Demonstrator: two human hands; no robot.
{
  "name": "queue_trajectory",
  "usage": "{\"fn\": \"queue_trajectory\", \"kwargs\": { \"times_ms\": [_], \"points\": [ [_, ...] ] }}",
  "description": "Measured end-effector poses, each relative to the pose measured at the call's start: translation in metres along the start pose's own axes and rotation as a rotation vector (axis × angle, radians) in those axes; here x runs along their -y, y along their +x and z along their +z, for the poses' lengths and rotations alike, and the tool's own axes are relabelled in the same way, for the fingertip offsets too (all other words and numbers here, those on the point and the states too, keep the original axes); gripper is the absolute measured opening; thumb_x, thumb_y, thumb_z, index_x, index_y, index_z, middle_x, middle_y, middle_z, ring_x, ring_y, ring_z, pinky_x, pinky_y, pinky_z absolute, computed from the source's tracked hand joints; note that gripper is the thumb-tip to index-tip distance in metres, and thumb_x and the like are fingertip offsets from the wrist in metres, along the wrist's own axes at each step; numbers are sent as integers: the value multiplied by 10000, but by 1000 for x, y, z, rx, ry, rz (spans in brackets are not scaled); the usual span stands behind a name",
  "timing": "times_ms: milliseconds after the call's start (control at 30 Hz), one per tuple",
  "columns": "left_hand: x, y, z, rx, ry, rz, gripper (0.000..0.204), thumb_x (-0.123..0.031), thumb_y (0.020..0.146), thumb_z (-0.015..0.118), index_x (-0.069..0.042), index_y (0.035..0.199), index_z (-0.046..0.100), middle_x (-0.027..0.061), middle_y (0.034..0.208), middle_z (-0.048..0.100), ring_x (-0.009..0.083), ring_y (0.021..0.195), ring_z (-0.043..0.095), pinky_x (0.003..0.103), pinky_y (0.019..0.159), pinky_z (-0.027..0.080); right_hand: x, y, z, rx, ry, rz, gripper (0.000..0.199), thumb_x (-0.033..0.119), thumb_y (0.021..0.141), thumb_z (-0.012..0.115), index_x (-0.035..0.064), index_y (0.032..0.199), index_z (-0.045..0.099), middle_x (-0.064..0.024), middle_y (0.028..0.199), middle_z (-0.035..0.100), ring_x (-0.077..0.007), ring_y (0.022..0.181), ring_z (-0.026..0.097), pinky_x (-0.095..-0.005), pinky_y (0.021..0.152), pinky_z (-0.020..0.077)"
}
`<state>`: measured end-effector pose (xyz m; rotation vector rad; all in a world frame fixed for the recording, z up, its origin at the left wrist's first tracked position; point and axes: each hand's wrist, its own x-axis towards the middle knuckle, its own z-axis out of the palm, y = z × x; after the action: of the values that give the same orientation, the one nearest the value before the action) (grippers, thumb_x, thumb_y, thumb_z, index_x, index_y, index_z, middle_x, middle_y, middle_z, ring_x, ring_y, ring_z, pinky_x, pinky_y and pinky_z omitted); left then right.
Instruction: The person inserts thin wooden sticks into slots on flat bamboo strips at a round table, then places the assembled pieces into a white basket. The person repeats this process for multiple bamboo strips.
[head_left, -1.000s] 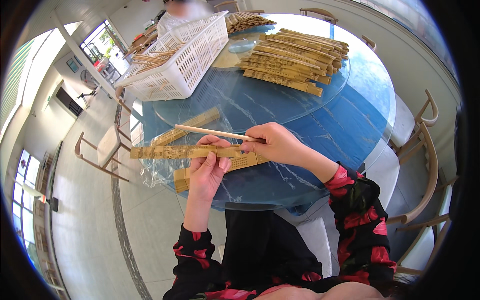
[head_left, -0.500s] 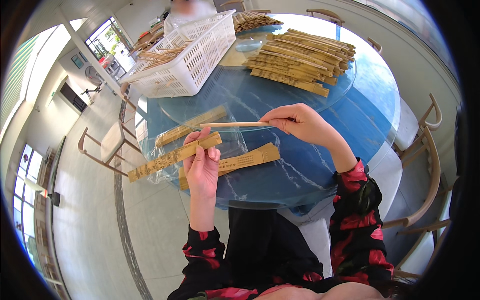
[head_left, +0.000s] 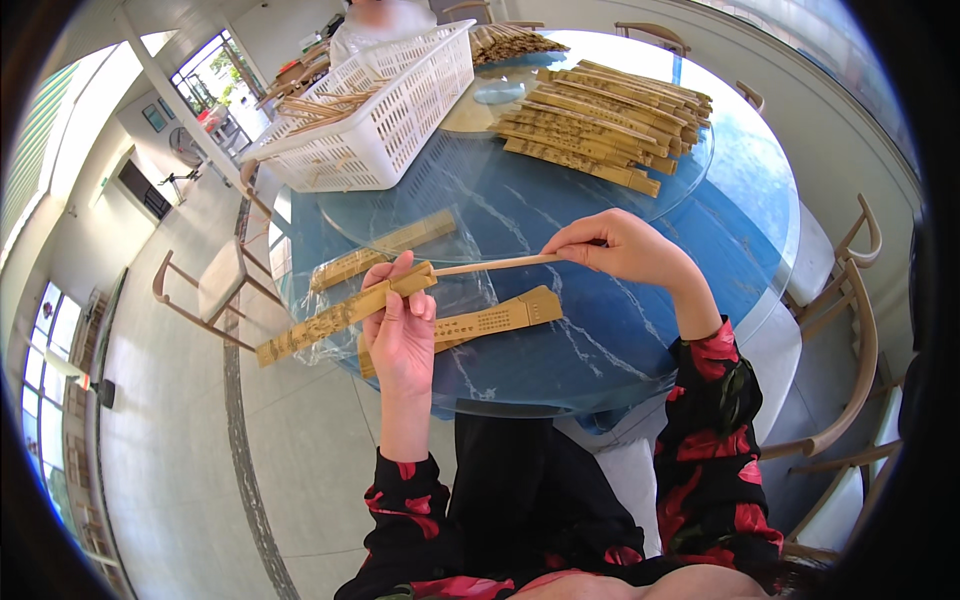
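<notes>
My left hand (head_left: 402, 340) pinches a printed tan paper chopstick sleeve (head_left: 325, 328), its open end pointing up and right. Between thumb and fingertips of my right hand (head_left: 628, 247) is the thick end of a pale wooden chopstick (head_left: 500, 264). The chopstick's other end meets the sleeve's mouth; how deep it sits inside is hidden. Below my hands on the blue table lie flat paper sleeves (head_left: 515, 314), partly behind my left hand. Just beyond it, more sleeves (head_left: 415, 235) lie by crumpled clear plastic.
A white slatted basket (head_left: 385, 140) with loose chopsticks (head_left: 325, 108) stands at the far left of the round glass-topped table (head_left: 600, 370). A large pile of sleeves (head_left: 605, 115) lies at the far right, another behind it. A person (head_left: 375, 30) is across the table; wooden chairs (head_left: 222, 285) surround it.
The chopstick has swung from above the sleeve down to its open end and shifted right with my right hand. My left hand stays nearly in place.
</notes>
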<state>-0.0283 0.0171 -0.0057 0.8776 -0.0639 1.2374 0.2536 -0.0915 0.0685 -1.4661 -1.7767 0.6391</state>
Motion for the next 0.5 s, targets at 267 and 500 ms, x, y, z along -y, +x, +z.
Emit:
{"fn": "queue_trajectory", "kwargs": {
  "times_ms": [267, 500],
  "points": [
    [-1, -1, 8, 48, 118, -23, 293, -117, 1050, 500, -53, 1332, 450, 191, 1395, 548, 125, 820, 549, 283, 761, 477, -7, 1, 9, 0, -18, -93, 186, 152, 939, 642, 66, 1054, 760, -90, 863, 727, -214, 716, 625, -312, 677, 495],
    [6, -3, 14, 174, 170, -227, 262, -115, 1051, 496, -34, 1296, 457, 181, 1288, 592, 130, 807, 546, 282, 761, 477, 11, 1, 37, -19, 8, -86, 121, 135, 928, 645, 35, 994, 665, -104, 765, 665, -245, 658, 587, -347, 624, 455]
  ]
}}
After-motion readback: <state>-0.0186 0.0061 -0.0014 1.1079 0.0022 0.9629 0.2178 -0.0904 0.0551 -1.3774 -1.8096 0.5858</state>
